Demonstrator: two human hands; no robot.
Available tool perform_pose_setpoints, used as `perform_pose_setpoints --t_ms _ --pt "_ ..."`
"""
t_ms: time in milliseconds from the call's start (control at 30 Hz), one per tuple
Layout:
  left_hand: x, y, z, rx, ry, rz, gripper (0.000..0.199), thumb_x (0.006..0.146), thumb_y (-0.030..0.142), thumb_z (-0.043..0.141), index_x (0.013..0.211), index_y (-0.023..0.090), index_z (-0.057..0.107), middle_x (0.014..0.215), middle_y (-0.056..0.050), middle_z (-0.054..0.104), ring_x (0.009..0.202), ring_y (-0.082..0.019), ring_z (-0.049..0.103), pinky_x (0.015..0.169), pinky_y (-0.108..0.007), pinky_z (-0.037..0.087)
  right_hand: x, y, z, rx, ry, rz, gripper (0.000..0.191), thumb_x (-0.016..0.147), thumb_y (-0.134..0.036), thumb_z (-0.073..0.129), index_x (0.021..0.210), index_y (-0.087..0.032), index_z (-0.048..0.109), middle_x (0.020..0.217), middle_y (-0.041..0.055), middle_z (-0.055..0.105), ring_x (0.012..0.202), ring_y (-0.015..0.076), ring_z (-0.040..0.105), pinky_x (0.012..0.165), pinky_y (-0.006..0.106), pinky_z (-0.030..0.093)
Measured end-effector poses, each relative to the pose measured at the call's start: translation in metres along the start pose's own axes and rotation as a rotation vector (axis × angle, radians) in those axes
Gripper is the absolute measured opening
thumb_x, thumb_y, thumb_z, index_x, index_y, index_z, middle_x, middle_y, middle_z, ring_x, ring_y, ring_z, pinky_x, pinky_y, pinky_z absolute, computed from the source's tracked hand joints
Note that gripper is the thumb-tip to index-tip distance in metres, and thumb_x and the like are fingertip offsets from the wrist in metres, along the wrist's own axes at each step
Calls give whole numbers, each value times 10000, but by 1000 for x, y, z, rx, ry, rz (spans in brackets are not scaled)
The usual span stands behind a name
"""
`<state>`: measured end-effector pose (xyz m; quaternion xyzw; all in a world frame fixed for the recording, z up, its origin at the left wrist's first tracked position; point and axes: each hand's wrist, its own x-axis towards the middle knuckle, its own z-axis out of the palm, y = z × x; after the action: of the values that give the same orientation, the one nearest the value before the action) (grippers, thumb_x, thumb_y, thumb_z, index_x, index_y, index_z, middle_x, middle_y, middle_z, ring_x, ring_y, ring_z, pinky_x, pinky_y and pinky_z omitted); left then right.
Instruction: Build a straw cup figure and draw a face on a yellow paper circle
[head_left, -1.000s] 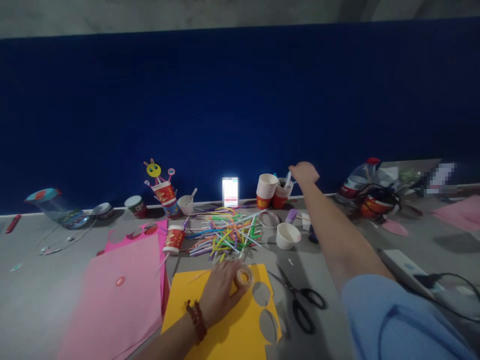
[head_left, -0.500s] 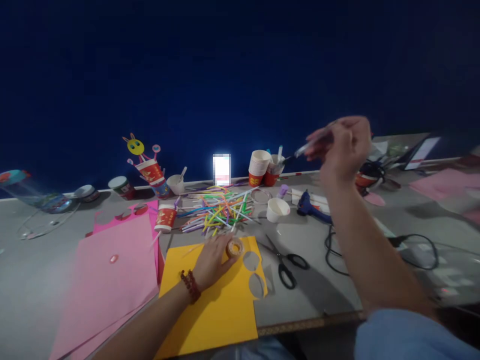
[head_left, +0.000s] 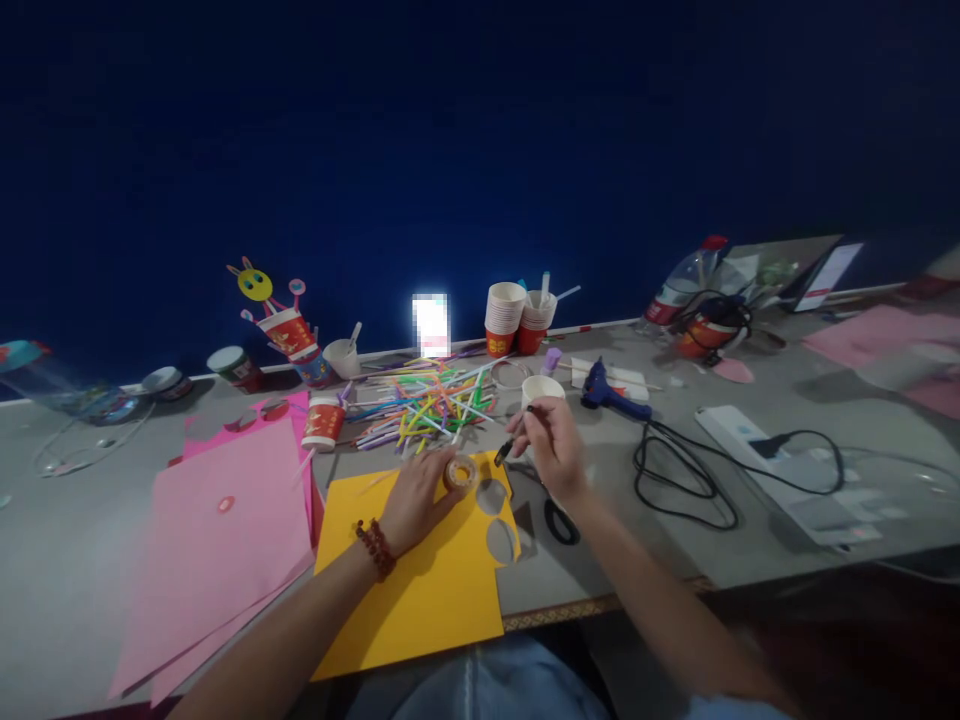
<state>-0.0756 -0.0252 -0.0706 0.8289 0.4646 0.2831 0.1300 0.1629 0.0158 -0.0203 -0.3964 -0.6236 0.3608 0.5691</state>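
On the yellow paper sheet (head_left: pixel 420 600), my left hand (head_left: pixel 420 500) lies with thumb and fingers round a small roll of tape (head_left: pixel 460 473), pressing it flat. My right hand (head_left: pixel 555 450) pinches a slim pen (head_left: pixel 504 453); its dark end points down and left, just above the sheet's top right corner. Two round holes are cut along that sheet's right edge. Black-handled scissors (head_left: pixel 561 522) lie beside the paper, partly covered by my right hand and forearm. Right behind my right fingers stands a white paper cup (head_left: pixel 541 389).
Colourful straws or sticks (head_left: pixel 439 408) are heaped behind the yellow sheet. Pink sheets (head_left: pixel 225 560) lie left. A blue glue gun (head_left: pixel 611 392), its black cord and a white power strip (head_left: pixel 780 470) occupy the right. Stacked paper cups (head_left: pixel 504 320) stand at the back near a bottle (head_left: pixel 679 285).
My right hand has come down and left from the raised spot near the back cups, carrying the pen to the yellow sheet. My left hand stays on the tape roll.
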Motion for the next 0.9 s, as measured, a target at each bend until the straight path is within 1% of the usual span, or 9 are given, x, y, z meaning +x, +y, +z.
perform_pose_setpoints --t_ms 67,167,233,300,367,433,567,700,900 --pt "0 0 0 1 -1 3 505 918 348 621 1384 232 463 1275 -109 640 1159 -287 596 969 -457 498 -5 3 3 -74 -80 11 218 989 -457 470 1073 -259 440 863 14 671 522 135 638 527 275 527" --pt "0 2 -1 5 -2 2 497 926 355 616 1383 230 463 1269 -115 643 1161 -290 596 968 -463 496 -9 5 3 -258 -131 1 198 960 -431 513 1036 -248 505 840 26 678 596 162 653 566 282 520" --pt "0 3 -2 9 -9 -1 504 933 364 612 1389 223 451 1266 -121 642 1161 -296 594 972 -475 490 -8 7 1 -415 -179 -35 182 963 -403 495 929 -238 563 788 30 683 635 176 654 613 290 513" --pt "0 4 -2 16 -19 -2 514 938 369 608 1397 215 433 1272 -126 636 1157 -299 592 974 -482 487 -7 10 0 -520 -248 -85 281 979 -379 447 790 -225 587 788 50 704 709 197 670 687 308 510" --pt "0 4 -2 24 -26 -1 523 941 366 603 1406 213 417 1284 -130 627 1159 -301 589 975 -487 485 -6 15 1 -571 -302 -123 370 984 -378 431 685 -218 579 833 76 728 800 221 685 738 323 505" --pt "0 4 -2 30 -26 -1 533 942 362 601 1416 217 406 1292 -132 623 1168 -305 586 979 -493 483 -6 20 2 -608 -341 -130 401 984 -389 441 657 -215 593 855 86 738 843 231 690 749 325 503" --pt "0 3 -1 32 -21 -5 541 933 356 605 1421 223 414 1296 -131 623 1184 -308 584 992 -497 478 -6 26 4 -660 -371 -108 437 995 -393 435 646 -208 623 851 85 742 825 219 687 717 306 494" --pt "0 3 0 30 -9 -7 550 918 349 619 1418 221 429 1300 -132 625 1182 -308 587 994 -495 480 -5 23 3 -683 -376 -102 495 1006 -406 410 588 -215 594 762 70 722 753 203 668 660 288 474" --pt "0 3 2 23 1 -9 555 916 339 616 1422 216 424 1272 -130 636 1171 -305 591 989 -491 487 -5 23 5 -684 -379 -113 504 1015 -426 392 610 -219 609 710 56 704 701 196 655 641 286 469"
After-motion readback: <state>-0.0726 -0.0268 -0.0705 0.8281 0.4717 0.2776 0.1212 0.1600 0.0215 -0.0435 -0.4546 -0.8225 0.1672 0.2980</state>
